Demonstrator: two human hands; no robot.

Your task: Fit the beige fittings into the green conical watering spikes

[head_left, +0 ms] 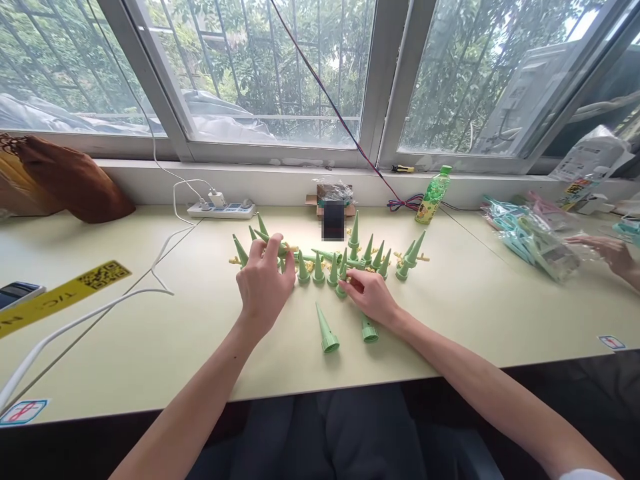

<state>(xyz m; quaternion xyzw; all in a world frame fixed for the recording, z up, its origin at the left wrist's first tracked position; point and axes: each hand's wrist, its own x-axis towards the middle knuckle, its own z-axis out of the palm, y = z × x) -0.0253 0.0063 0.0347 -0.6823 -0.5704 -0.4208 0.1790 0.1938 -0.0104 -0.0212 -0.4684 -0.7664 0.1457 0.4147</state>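
Several green plastic cone spikes (318,268) stand and lie in a row on the pale yellow-green table (450,313), with small yellow parts among them. My left hand (264,280) reaches over the left end of the row, its fingers curled round a green cone (267,238). My right hand (371,295) rests on the table at the row's middle, its fingertips pinching the base of a cone (342,283). Two more cones lie nearer me, one (326,329) in front and one (369,330) partly under my right wrist.
A power strip (221,209) with white cables sits at the back left, a phone (333,220) stands upright behind the cones, and a green bottle (433,194) is at back right. Another person's hand (611,253) touches bagged blue items (530,237) at right. A brown bag (70,179) lies far left.
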